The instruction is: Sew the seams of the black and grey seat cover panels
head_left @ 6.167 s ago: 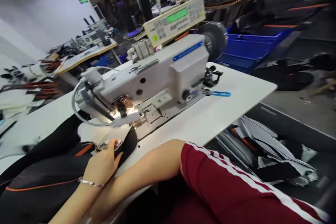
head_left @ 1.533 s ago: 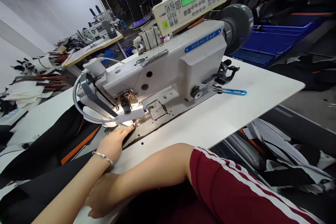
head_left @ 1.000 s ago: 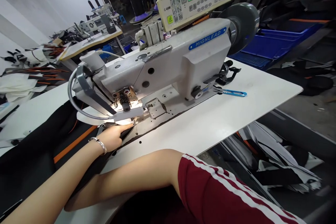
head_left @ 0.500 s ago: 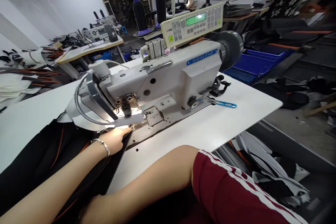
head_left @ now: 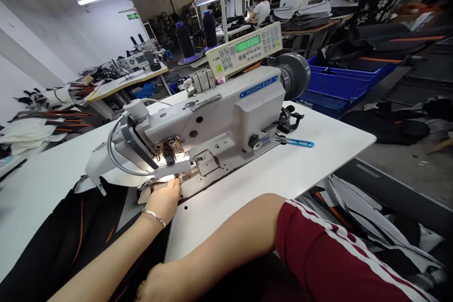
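Note:
My left hand (head_left: 165, 202), with a silver bracelet on its wrist, is closed on the edge of the black fabric (head_left: 102, 212) beside the needle area of a sewing machine (head_left: 212, 113). Light-coloured layers of cloth show at its fingers, under the machine's lamp. Lower down, my right hand (head_left: 161, 281) is curled at the black fabric near the table's front edge, its fingertips mostly hidden. Orange trim runs along the fabric, which spreads over the left of the white table (head_left: 269, 170).
Blue thread snips (head_left: 299, 143) lie right of the machine. A control panel (head_left: 247, 49) sits on top, with thread cones (head_left: 186, 42) behind. Blue crates (head_left: 339, 80) stand to the right, and cut pieces (head_left: 357, 207) lie below the table edge. Other people work in the background.
My left hand's outstretched index finger has drawn in and the hand now grips the fabric edge, exposing light layers. My right hand has shifted right. The camera view has tilted slightly.

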{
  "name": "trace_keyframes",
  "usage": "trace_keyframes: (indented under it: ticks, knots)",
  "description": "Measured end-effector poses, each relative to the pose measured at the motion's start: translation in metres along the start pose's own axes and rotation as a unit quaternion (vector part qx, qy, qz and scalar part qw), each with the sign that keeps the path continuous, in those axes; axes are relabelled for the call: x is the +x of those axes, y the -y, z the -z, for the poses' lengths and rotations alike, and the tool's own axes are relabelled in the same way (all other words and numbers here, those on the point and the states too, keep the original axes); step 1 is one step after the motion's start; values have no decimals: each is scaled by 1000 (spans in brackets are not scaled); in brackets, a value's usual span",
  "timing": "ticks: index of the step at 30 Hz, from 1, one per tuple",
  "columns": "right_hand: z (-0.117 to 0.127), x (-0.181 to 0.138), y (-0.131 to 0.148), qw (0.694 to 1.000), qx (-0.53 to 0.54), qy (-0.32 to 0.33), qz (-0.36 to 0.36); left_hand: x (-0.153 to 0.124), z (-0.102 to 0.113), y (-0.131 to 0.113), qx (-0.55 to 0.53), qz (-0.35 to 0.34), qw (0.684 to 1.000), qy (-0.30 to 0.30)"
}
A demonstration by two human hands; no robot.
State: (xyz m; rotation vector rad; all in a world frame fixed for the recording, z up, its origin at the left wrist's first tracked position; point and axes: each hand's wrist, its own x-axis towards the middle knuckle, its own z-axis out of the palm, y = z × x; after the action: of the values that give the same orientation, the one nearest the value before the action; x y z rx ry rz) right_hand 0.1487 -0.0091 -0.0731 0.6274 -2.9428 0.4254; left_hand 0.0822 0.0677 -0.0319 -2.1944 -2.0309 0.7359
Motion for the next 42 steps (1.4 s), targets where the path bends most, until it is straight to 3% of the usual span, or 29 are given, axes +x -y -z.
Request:
trace_keyframes:
  ticks: [5, 11, 16, 19, 23, 31, 37, 39, 42]
  knots:
    - [7, -19, 16, 998, -56, -21, -36, -2, -1, 5, -92, 11, 996, -16]
    - [12, -28, 20, 998, -49, -5, -50, 1, 3, 3, -72, 23, 997, -7]
    - [1, -27, 26, 988, -96, -111, -53, -17, 4, 7, -196, 3, 981, 5]
    - [-2, -21, 30, 984, -95, -136, -64, -31, 7, 3, -102, 8, 995, 9]
    - [4, -22, 38, 977, -65, -155, -133, -35, 8, -2, 22, -15, 1000, -13]
    - [6, -57, 42, 976, -70, -136, -153, -27, -2, -5, -2, -7, 999, -47]
    - [-17, -56, 51, 958, -128, -205, -152, -25, -5, -2, -58, -6, 996, -63]
    - [-9, -47, 54, 960, -131, -195, -152, -24, -2, 3, -73, -5, 996, -46]
    - [27, -34, 54, 971, -102, -157, -149, -24, 6, 9, -78, 1, 997, -18]
